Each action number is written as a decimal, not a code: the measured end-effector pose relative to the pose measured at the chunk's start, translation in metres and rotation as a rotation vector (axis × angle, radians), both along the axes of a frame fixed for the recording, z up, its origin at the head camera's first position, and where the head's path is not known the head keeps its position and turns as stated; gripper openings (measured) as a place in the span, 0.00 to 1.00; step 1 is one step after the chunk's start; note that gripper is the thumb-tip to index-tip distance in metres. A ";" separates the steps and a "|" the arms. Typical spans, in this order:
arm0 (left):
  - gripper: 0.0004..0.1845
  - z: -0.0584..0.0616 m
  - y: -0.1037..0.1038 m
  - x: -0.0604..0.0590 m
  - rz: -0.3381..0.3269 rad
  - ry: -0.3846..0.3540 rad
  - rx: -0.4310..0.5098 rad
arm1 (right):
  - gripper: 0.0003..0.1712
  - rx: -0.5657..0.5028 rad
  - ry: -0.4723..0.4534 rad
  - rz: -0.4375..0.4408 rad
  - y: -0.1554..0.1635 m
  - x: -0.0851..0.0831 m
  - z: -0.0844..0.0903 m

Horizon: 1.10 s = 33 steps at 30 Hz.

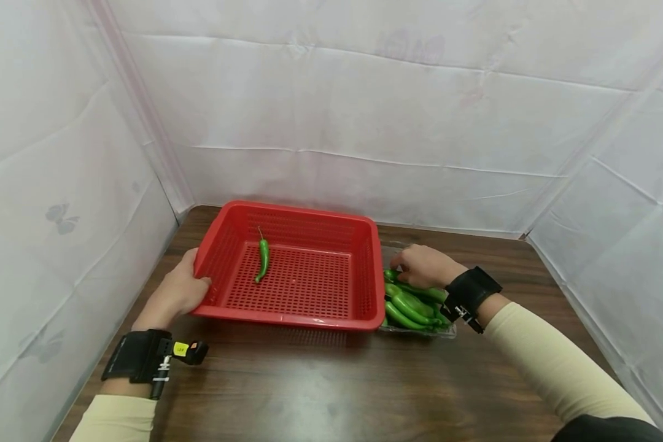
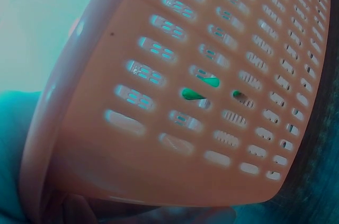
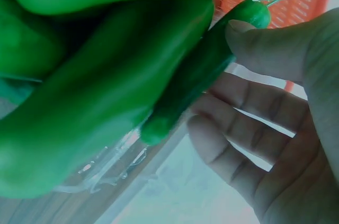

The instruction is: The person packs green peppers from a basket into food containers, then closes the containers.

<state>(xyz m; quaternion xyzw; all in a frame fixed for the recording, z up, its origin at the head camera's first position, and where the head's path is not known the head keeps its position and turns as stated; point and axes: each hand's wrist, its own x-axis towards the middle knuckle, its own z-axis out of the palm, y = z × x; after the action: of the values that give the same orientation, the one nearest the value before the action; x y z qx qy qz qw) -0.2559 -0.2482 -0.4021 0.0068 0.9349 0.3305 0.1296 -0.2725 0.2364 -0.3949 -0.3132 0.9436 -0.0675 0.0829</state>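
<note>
A red slotted basket (image 1: 287, 319) stands on the wooden table, with one green chili pepper (image 1: 263, 260) lying inside it. My left hand (image 1: 178, 293) grips the basket's left rim. Up close in the left wrist view, the basket wall (image 2: 175, 49) fills the frame and the pepper (image 2: 193, 95) shows through its slots. My right hand (image 1: 420, 265) reaches onto a heap of green peppers (image 1: 414, 306) beside the basket's right wall. Its thumb (image 3: 265, 44) presses one slim pepper (image 3: 196, 70) near the stem, and its fingers curl under it.
The peppers lie in a shallow clear plastic tray (image 1: 420, 331) that touches the basket's right side. White sheets wall the table (image 1: 331, 380) on the left, back and right. Dark bands with cameras sit on both wrists.
</note>
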 end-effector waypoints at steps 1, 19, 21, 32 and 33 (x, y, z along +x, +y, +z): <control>0.38 0.000 0.000 0.000 -0.001 -0.001 0.002 | 0.04 -0.002 0.012 0.004 0.000 0.000 -0.001; 0.39 -0.003 -0.003 -0.004 -0.003 -0.017 0.024 | 0.10 -0.002 -0.073 -0.106 0.004 -0.003 0.000; 0.39 -0.003 -0.003 -0.004 -0.002 -0.020 0.025 | 0.09 -0.011 -0.075 -0.093 0.004 -0.004 0.001; 0.39 -0.002 -0.002 -0.004 -0.010 -0.008 0.010 | 0.17 -0.063 -0.075 -0.064 0.013 -0.004 0.002; 0.39 -0.002 -0.002 -0.004 -0.009 -0.009 0.011 | 0.16 -0.071 -0.077 -0.056 0.013 -0.004 0.001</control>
<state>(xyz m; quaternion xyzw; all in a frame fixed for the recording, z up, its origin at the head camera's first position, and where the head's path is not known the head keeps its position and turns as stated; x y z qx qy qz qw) -0.2599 -0.2504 -0.4037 0.0105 0.9323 0.3352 0.1353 -0.2766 0.2499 -0.3938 -0.2866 0.9451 -0.1152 0.1063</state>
